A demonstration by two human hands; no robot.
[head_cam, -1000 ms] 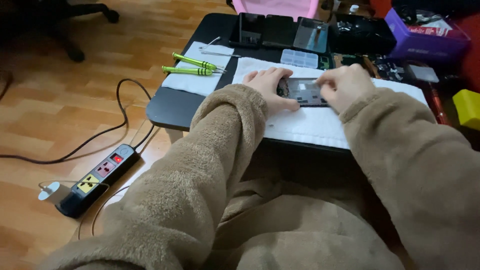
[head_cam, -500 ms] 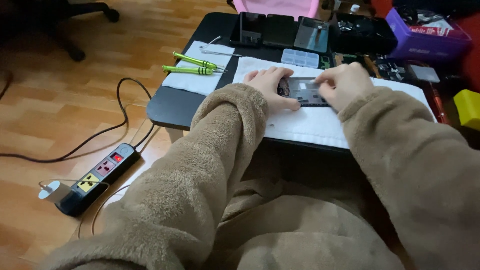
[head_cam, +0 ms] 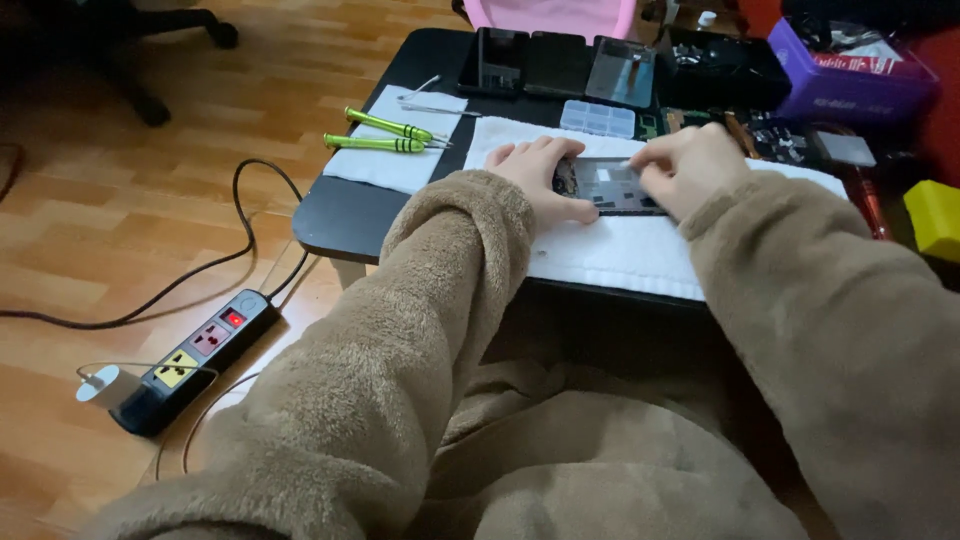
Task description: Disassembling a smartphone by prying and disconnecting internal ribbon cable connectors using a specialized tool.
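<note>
An opened phone (head_cam: 610, 187) with its inner parts showing lies on a white cloth (head_cam: 610, 250) on the low black table (head_cam: 345, 215). My left hand (head_cam: 540, 180) grips the phone's left end, thumb along its near edge. My right hand (head_cam: 688, 168) rests over the phone's right end with its fingertips pinched together above the inner parts; whether a small tool is in them I cannot tell. Both arms wear fuzzy brown sleeves.
Two green screwdrivers (head_cam: 385, 135) and tweezers (head_cam: 430, 108) lie on a white paper at the table's left. Three phones (head_cam: 560, 62), a clear parts box (head_cam: 598, 118), a purple box (head_cam: 850, 80) and a yellow block (head_cam: 935, 215) stand behind and right. A power strip (head_cam: 195, 355) lies on the wooden floor.
None of note: both hands stay on the phone, with the right fingertips shifting only slightly over its inner parts.
</note>
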